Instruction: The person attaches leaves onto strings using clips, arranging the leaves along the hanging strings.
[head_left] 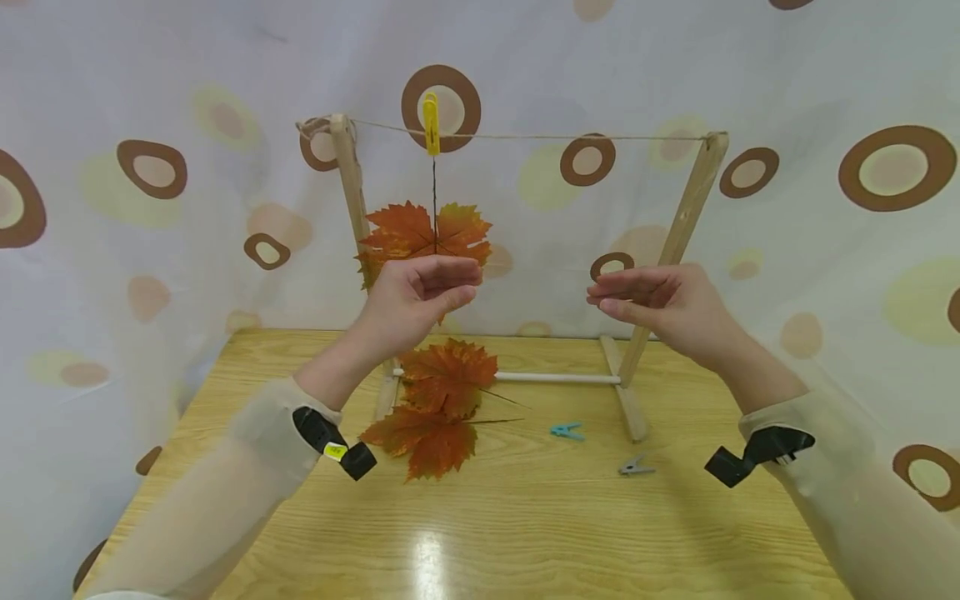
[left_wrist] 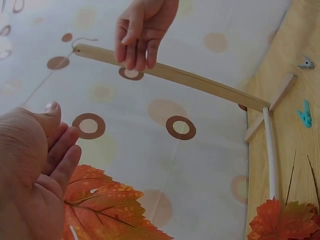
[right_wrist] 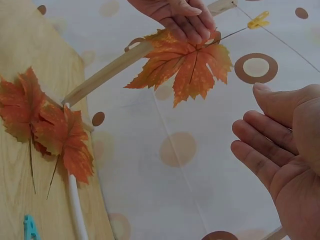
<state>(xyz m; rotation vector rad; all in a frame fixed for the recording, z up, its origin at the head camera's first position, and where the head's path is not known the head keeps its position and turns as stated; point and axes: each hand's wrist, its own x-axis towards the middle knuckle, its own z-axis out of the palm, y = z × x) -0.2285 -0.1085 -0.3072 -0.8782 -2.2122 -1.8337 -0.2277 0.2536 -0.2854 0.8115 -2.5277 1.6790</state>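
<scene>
An orange maple leaf [head_left: 405, 229] hangs by its stem from a yellow clothespin [head_left: 431, 125] on a string [head_left: 540, 137]. My left hand [head_left: 420, 300] is held in the air in front of this leaf and hides part of it; its fingers are relaxed and grip nothing. Across from it, near the frame's right post, my right hand [head_left: 660, 308] hovers with relaxed fingers and holds nothing. Two more maple leaves, an upper one [head_left: 450, 379] and a lower one [head_left: 423, 437], lie overlapping on the table. A blue clothespin [head_left: 567, 431] and a grey clothespin [head_left: 636, 467] lie to their right.
The string is tied between a left wooden post [head_left: 349, 175] and a right wooden post [head_left: 682, 217]. A white rod [head_left: 558, 378] joins the posts low down. The frame stands on a wood-grain table [head_left: 510, 533] before a patterned curtain [head_left: 540, 50].
</scene>
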